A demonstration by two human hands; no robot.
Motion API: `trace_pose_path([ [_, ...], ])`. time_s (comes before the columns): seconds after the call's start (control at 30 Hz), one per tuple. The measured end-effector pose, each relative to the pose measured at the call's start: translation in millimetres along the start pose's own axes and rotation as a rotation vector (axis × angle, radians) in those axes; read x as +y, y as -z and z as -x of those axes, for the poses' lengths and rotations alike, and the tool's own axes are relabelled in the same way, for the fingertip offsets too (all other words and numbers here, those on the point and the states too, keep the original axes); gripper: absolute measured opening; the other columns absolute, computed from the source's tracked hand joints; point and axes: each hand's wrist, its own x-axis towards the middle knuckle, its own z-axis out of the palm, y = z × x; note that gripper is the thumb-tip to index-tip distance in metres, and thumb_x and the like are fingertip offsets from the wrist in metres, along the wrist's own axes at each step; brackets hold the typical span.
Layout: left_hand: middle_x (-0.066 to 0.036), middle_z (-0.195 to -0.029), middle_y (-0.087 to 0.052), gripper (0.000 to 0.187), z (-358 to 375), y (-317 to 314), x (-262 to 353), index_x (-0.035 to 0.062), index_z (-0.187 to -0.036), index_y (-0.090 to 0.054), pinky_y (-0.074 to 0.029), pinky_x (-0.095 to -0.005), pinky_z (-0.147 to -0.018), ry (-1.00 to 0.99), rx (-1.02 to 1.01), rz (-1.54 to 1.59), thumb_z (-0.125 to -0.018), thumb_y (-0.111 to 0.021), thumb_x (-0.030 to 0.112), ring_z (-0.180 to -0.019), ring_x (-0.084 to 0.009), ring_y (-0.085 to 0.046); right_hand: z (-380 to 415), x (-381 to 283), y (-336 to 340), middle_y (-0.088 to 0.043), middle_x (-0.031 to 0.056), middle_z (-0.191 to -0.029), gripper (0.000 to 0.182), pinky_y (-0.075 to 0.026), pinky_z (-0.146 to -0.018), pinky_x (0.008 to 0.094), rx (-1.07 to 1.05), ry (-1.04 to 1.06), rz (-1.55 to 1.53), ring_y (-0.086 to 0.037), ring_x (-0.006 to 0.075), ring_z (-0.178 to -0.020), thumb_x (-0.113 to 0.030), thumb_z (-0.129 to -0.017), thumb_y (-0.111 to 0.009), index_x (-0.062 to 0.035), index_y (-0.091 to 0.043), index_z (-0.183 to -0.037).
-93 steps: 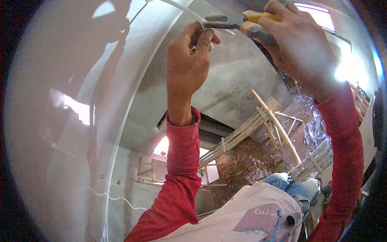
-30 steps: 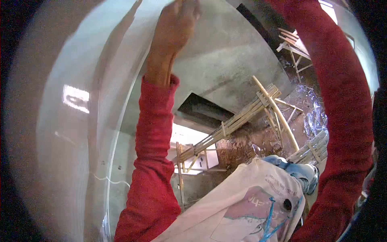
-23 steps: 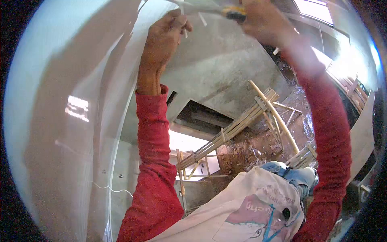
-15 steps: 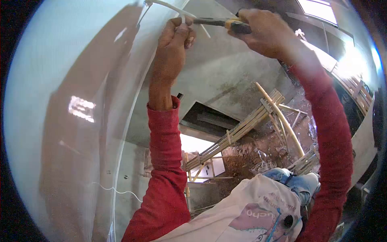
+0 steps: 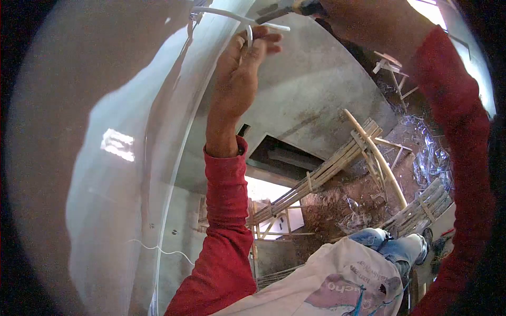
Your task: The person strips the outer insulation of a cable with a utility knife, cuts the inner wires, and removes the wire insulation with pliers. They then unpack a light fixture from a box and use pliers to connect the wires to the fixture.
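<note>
My left hand [image 5: 242,73] is raised near the top of the view, its fingers closed around a white cable [image 5: 224,12] that comes out of the smooth ceiling surface. One cable end sticks out to the right past my fingertips. Beside it, my right hand [image 5: 358,18] grips a tool with dark and yellow handles [image 5: 310,8]. The tool's dark metal part [image 5: 273,15] reaches toward the cable just above my left fingers. Whether its jaws touch the cable cannot be made out.
A glossy pale ceiling [image 5: 105,210] fills the left, with a thin white wire [image 5: 163,250] hanging lower down. Below stand bundled wooden poles [image 5: 316,181], a slanting pole [image 5: 377,155], crumpled plastic [image 5: 429,160] on the dirt floor and a dark wall opening [image 5: 287,155].
My right hand and the tool have moved up, partly to the frame's top edge. The view has shifted, and my left hand appears slightly lower and further right, its fingers more extended.
</note>
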Motion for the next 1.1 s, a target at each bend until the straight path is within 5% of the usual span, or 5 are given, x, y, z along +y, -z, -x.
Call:
trace_pose_path([
  [0.33, -0.009, -0.129, -0.064, 0.039, 0.3, 21.7, -22.0, 0.0032, -0.131, -0.061, -0.039, -0.0331, -0.098, 0.064, -0.115, 0.224, -0.107, -0.048, 0.031, -0.123, -0.0224, -0.058, -2.8, 26.8, 41.7, -0.064, 0.0064, -0.073, 0.026, -0.055, -0.069, 0.0407, -1.001, -0.055, -0.909, -0.066, 0.0226, -0.073, -0.024, -0.100, -0.051, -0.0025, -0.065, -0.098],
  [0.4, -0.010, -0.128, -0.064, 0.035, -6.7, 29.2, -28.8, 0.0027, -0.127, -0.062, -0.036, -0.0316, -0.093, 0.085, -0.237, 0.508, -0.107, -0.048, 0.028, -0.124, -0.0249, -0.059, 29.8, 2.3, 11.4, -0.073, 0.0132, -0.078, 0.045, -0.059, -0.062, 0.0383, -0.728, -0.462, -1.317, -0.072, 0.0263, -0.070, -0.044, -0.095, -0.064, -0.0017, -0.067, -0.081],
  [0.63, -0.016, -0.130, -0.062, 0.033, -7.1, 30.7, -48.5, -0.0024, -0.125, -0.059, -0.046, -0.0411, -0.103, 0.088, -0.271, 0.680, -0.104, -0.051, 0.022, -0.117, -0.0291, -0.063, 36.9, -13.5, 12.1, -0.073, 0.0185, -0.085, 0.051, -0.063, -0.064, 0.0397, -0.903, -0.419, -1.792, -0.075, 0.0275, -0.078, -0.046, -0.098, -0.057, 0.0008, -0.066, -0.083],
  [1.03, -0.015, -0.135, -0.059, 0.045, -19.9, 24.5, -77.7, -0.0009, -0.138, -0.051, -0.042, -0.0429, -0.108, 0.093, -0.391, 0.995, -0.101, -0.054, 0.024, -0.126, -0.0268, -0.054, 5.4, -20.3, 5.2, -0.069, 0.0207, -0.093, 0.056, -0.062, -0.071, 0.0416, -0.866, -0.295, -1.647, -0.073, 0.0303, -0.086, -0.051, -0.097, -0.055, 0.0037, -0.066, -0.093],
  [1.1, -0.007, -0.121, -0.060, 0.030, -18.5, 14.5, -65.3, 0.0008, -0.118, -0.060, -0.036, -0.0351, -0.107, 0.030, -0.291, 0.780, -0.105, -0.052, 0.027, -0.117, -0.0174, -0.053, -8.0, -19.0, 15.2, -0.068, 0.0191, -0.089, 0.053, -0.062, -0.068, 0.0398, -0.931, -0.360, -1.532, -0.072, 0.0280, -0.081, -0.050, -0.097, -0.057, 0.0031, -0.065, -0.093],
])
